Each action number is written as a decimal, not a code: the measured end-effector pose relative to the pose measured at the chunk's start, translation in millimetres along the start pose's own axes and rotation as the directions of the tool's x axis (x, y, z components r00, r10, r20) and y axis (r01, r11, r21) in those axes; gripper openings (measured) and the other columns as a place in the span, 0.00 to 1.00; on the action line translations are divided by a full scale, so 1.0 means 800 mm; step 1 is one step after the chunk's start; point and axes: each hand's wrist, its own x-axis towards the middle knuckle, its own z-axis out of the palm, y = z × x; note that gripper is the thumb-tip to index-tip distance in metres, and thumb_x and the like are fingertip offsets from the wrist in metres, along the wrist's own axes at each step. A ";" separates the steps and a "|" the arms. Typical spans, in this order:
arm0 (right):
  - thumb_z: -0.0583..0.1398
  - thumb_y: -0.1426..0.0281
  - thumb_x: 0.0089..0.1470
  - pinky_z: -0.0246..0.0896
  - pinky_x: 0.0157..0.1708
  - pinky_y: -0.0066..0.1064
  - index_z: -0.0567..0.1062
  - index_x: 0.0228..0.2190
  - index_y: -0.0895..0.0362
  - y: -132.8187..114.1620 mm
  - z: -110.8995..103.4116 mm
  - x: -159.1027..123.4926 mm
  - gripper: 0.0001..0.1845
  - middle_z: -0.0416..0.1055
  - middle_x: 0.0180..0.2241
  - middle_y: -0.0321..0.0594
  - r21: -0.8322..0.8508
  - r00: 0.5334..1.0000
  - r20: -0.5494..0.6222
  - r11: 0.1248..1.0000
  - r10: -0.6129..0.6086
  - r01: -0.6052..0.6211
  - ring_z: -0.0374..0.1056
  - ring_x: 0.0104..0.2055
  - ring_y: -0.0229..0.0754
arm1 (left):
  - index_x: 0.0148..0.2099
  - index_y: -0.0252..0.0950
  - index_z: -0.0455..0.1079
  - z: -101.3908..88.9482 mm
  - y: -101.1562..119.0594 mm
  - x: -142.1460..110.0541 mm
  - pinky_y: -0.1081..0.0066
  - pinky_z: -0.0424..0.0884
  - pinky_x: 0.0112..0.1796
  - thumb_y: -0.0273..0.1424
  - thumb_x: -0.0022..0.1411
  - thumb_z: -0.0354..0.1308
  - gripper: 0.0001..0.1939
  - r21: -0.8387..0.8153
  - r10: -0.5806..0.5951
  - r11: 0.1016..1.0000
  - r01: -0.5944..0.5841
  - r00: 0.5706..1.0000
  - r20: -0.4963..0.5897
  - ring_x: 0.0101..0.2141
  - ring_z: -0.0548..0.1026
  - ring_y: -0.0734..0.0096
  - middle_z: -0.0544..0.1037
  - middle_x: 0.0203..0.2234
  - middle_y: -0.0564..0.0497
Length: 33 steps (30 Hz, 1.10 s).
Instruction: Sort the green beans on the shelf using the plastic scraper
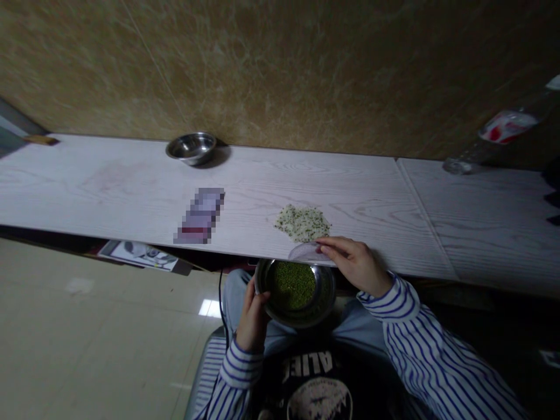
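Striped sleeves (437,350) are cropped; the tabletop (249,181) partly hides the held bowl (324,294).

right hand (352,262) with a thin translucent piece (305,251), left hand (255,315) on the bowl of green beans (295,289)

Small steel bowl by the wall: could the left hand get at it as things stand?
Probably not without letting go: the left hand grips the rim of the bean bowl. Otherwise, only a flat-looking, blurred item lies near the path to the small steel bowl.
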 end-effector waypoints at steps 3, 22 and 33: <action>0.60 0.66 0.59 0.75 0.47 0.39 0.82 0.44 0.55 0.014 -0.010 -0.007 0.14 0.83 0.40 0.44 0.018 0.988 -0.124 0.996 0.090 -0.089 0.80 0.42 0.46 | 0.61 0.43 0.68 0.002 -0.004 -0.001 0.69 0.74 0.32 0.32 0.53 0.62 0.31 -0.017 -0.015 1.000 0.015 1.000 0.016 0.50 0.76 0.52 0.78 0.54 0.46; 0.64 0.55 0.55 0.78 0.40 0.40 0.82 0.41 0.56 0.030 -0.054 -0.031 0.20 0.83 0.34 0.46 0.088 0.941 -0.251 0.973 0.227 -0.211 0.80 0.36 0.49 | 0.59 0.39 0.71 0.000 -0.009 0.001 0.56 0.66 0.56 0.31 0.51 0.62 0.30 0.004 0.007 1.000 -0.007 0.996 0.085 0.60 0.68 0.48 0.77 0.55 0.45; 0.66 0.55 0.53 0.78 0.42 0.42 0.83 0.40 0.53 0.044 -0.077 -0.036 0.18 0.83 0.34 0.44 0.084 0.918 -0.310 0.969 0.248 -0.234 0.80 0.37 0.50 | 0.54 0.40 0.75 -0.009 -0.025 0.003 0.52 0.63 0.58 0.32 0.49 0.62 0.27 0.083 -0.007 0.997 0.004 0.999 0.039 0.59 0.69 0.47 0.79 0.53 0.45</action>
